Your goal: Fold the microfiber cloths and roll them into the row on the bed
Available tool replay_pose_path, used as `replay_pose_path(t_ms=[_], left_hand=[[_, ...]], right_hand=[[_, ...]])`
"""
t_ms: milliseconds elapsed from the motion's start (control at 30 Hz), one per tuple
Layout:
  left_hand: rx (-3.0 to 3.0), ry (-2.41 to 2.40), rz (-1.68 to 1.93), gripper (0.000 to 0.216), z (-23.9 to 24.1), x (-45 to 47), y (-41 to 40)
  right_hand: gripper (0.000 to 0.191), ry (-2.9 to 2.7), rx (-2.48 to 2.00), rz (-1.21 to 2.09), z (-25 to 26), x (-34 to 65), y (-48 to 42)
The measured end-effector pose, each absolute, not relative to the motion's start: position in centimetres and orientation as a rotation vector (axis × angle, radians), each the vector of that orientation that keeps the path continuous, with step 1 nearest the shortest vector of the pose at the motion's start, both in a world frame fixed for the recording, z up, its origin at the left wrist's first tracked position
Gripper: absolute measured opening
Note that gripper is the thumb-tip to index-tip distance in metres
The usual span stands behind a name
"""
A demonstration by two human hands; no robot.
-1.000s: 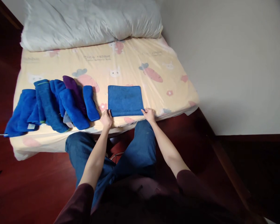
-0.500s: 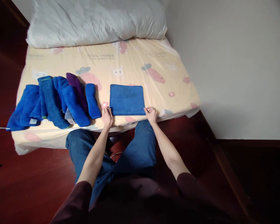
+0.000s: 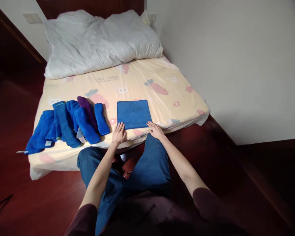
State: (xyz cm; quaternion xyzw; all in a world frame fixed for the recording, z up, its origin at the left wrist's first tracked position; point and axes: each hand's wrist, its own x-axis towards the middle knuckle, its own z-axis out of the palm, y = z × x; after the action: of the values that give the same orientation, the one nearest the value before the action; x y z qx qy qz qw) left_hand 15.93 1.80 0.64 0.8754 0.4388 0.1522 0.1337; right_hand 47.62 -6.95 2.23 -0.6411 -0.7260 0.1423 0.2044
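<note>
A folded blue towel (image 3: pixel 134 113) lies flat near the front edge of the bed (image 3: pixel 142 82). My left hand (image 3: pixel 119 133) rests with fingers stretched flat at the towel's near left corner. My right hand (image 3: pixel 155 129) lies open at the near right corner, fingertips on the towel's edge. Neither hand holds anything. To the left lies a row of several rolled blue towels (image 3: pixel 66 124), one purple towel (image 3: pixel 86 109) among them.
A white crumpled duvet (image 3: pixel 100 41) fills the head of the bed. A pale wall (image 3: pixel 223 65) runs along the right side. Dark red wooden floor (image 3: pixel 27 196) surrounds the bed. My knees in blue jeans (image 3: pixel 147 167) are against the bed's front.
Both hands went from pinching the towel's near corners to lying flat at them. The camera tilted up, showing more of the duvet and headboard.
</note>
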Motion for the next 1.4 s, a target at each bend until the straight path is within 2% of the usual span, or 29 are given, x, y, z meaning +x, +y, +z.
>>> replay_pose_path(t_ms=[300, 500, 633, 800, 900, 1033, 1133, 1267, 1400], left_hand=[[2.492, 1.412, 0.368, 0.067, 0.4, 15.8, 4.1], [2.447, 1.536, 0.420, 0.059, 0.7, 16.8, 4.3], [2.517, 1.479, 0.412, 0.060, 0.8, 15.5, 3.2], [2.595, 1.314, 0.370, 0.062, 0.8, 13.4, 0.3], [2.522, 1.241, 0.474, 0.061, 0.5, 12.9, -0.2], [2.355, 1.178, 0.744, 0.052, -0.3, 12.6, 0.2], [2.204, 1.204, 0.916, 0.044, -0.9, 12.5, 0.4], [2.050, 1.274, 0.996, 0.032, -1.2, 12.8, 0.6], [1.895, 1.425, 1.033, 0.036, -0.9, 13.5, 0.6]], right_hand=[[0.054, -1.883, -1.916, 0.386, 2.3, 47.5, -5.1], [0.055, -1.851, -1.957, 0.343, 2.5, 46.8, -3.5], [0.055, -1.759, -1.909, 0.400, 2.7, 47.3, -4.7], [0.045, -1.643, -1.836, 0.510, 1.8, 48.7, -7.5], [0.041, -1.582, -1.826, 0.551, 1.1, 49.4, -7.7], [0.044, -1.522, -1.742, 0.620, 0.8, 49.5, -6.6], [0.039, -1.477, -1.691, 0.647, 0.8, 49.4, -6.0], [0.034, -1.395, -1.751, 0.638, 0.7, 49.5, -5.7], [0.040, -1.344, -1.804, 0.584, 0.4, 49.7, -5.6]])
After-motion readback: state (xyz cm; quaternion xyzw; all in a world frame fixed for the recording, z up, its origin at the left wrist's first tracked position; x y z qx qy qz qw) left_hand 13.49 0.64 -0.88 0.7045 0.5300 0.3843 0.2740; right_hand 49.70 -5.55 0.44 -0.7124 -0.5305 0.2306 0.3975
